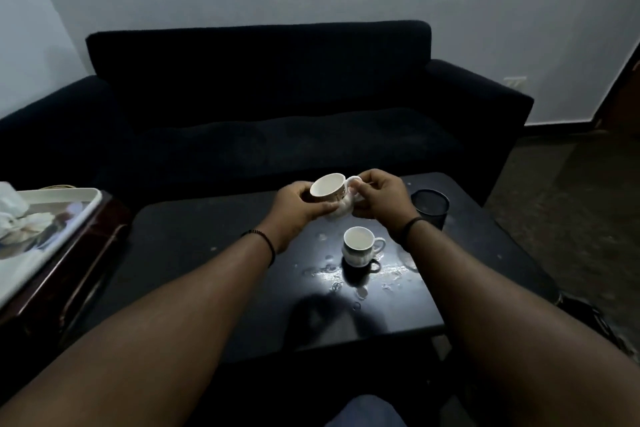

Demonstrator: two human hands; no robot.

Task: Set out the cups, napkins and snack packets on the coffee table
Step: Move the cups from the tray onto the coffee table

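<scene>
two hands share one cup (pixel 328 191) above the far middle of the bench (pixel 194 246). the left hand (pixel 298 206) curls around the cup's body from the left and underneath, while the right hand (pixel 382 196) has its fingers closed on the white handle (pixel 354 184), which points right. the cup is tipped so its pale inside faces the camera, and it looks empty; the two-handed hold probably serves to turn it upright and steady it before it goes down, with the handle kept to the right like its neighbour's.

nearer the person, a second cup (pixel 360 246) stands upright on the bench, handle to the right, well apart from the held one. it sits in a bright patch of light where wet drops and rings (pixel 332 274) show on the dark surface, so a cup set there could slide or leave marks; a dry spot beside it seems the safer landing.

just right of the right hand stands a dark mesh holder (pixel 430 206), touching nothing.

off the bench's left edge, a white tray (pixel 88 196) rests on a reddish wooden stand (pixel 79 263). crumpled white material on it (pixel 14 211) may be the napkins, though that is hard to tell; no snack packets can be made out clearly. by the look of it, cups come first and the rest is not yet laid out.

behind the bench sits a dark sofa (pixel 263 107) against a pale wall.
</scene>
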